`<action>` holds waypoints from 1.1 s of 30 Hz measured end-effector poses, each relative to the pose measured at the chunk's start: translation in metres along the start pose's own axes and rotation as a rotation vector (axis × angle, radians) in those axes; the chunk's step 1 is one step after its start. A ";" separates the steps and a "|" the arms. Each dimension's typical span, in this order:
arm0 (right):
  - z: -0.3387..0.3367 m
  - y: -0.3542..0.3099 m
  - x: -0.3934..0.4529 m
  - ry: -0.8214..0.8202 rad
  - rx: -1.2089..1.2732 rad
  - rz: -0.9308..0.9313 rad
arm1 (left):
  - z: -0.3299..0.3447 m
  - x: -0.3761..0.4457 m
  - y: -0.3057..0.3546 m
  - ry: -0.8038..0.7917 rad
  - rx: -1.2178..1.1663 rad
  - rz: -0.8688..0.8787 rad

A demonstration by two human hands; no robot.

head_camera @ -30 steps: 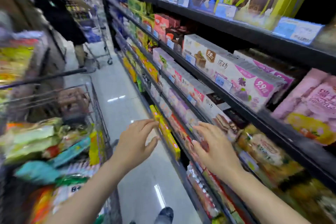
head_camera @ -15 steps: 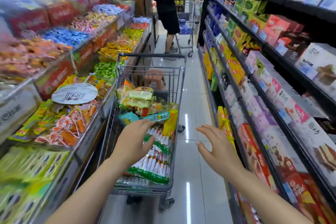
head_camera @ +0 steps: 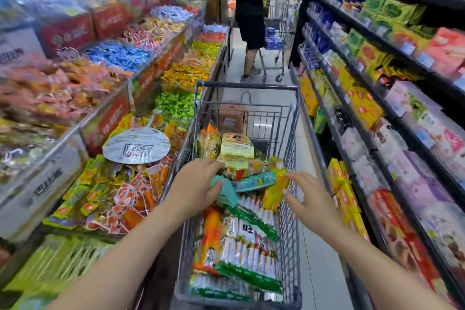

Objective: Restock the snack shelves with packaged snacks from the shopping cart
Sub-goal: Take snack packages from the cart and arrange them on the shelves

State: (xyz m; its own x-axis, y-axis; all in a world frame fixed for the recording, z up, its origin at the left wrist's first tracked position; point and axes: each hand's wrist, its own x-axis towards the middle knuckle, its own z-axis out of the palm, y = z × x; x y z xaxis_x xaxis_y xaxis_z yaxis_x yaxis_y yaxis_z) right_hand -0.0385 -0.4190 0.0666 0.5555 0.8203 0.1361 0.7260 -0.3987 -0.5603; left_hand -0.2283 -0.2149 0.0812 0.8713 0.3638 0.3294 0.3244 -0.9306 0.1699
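Both bare arms reach forward over a grey wire shopping cart point(head_camera: 289, 133) standing in the aisle. The left hand point(head_camera: 198, 184) lies on the heap inside, fingers bent loosely over a crinkly teal packet point(head_camera: 226, 191); whether that grip has actually closed on the packet I cannot tell. The right hand point(head_camera: 309, 199) hovers with fingers spread and relaxed, released, holding nothing, just beside a glossy yellow packet point(head_camera: 275, 189) leaning against the cart's right mesh wall.

The cart is filled with soft plastic-wrapped snacks. Just beyond the left hand sit stacked pale green pillow bags point(head_camera: 236, 148). Nearer than both hands lie long green-edged multipacks of white sticks point(head_camera: 249, 241) and an orange wrapper point(head_camera: 212, 231), all shiny and wrinkled.

Right of the right hand rise dark metal snack shelves point(head_camera: 382, 176), lined with flat cardboard boxes in yellow, red, lilac and pink. Left of the left hand, open bins point(head_camera: 120, 189) hold loose heaps of small foil-wrapped sweets in orange, green, yellow and blue, with a round silvery sign point(head_camera: 137, 146) resting on top.

Farther down the aisle another person point(head_camera: 254, 7) in dark clothes stands by a second cart point(head_camera: 276, 33), reaching to a shelf.
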 end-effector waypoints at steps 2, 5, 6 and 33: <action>0.003 -0.002 0.019 0.001 0.000 0.024 | 0.003 0.018 -0.018 -0.003 -0.013 0.003; 0.006 -0.002 0.054 -0.010 -0.029 0.054 | 0.015 0.047 -0.041 -0.031 -0.043 -0.014; 0.007 -0.001 0.068 -0.015 -0.026 0.068 | 0.021 0.058 -0.048 -0.048 -0.052 -0.019; 0.192 0.102 0.309 -0.413 0.354 0.650 | 0.234 0.206 -0.144 -0.511 -0.394 -0.667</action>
State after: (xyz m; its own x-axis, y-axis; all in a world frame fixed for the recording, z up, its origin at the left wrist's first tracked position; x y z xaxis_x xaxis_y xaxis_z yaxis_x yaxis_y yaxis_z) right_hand 0.1296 -0.1274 -0.1050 0.5763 0.5835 -0.5721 0.1057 -0.7474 -0.6559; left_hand -0.0092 -0.0153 -0.0927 0.6361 0.6696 -0.3835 0.7501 -0.4199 0.5110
